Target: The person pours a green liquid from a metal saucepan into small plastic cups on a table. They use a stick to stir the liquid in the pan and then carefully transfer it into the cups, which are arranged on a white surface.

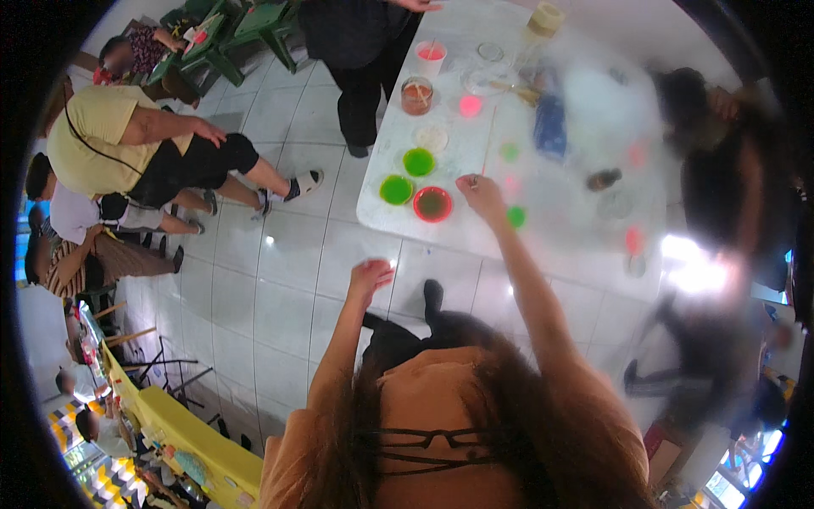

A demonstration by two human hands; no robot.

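My right hand (483, 196) is over the near part of a white table (381, 216), its fingers pinched on a thin stick (484, 167) that points away from me. Just left of it are a red-rimmed bowl of dark liquid (433, 204) and two bowls of bright green liquid, one nearer (396, 190) and one farther (419, 163). A small green round thing (516, 217) lies beside my right wrist. My left hand (371, 278) hangs in the air short of the table, over the floor, fingers loosely bent and nothing visible in them.
Beyond the bowls stand a clear jar (417, 97), a cup of pink liquid (430, 57) and a pink round thing (470, 106). Haze blurs the table's right side, around a blue item (551, 126). People stand at the far edge (362, 38), right (718, 159) and left (102, 137).
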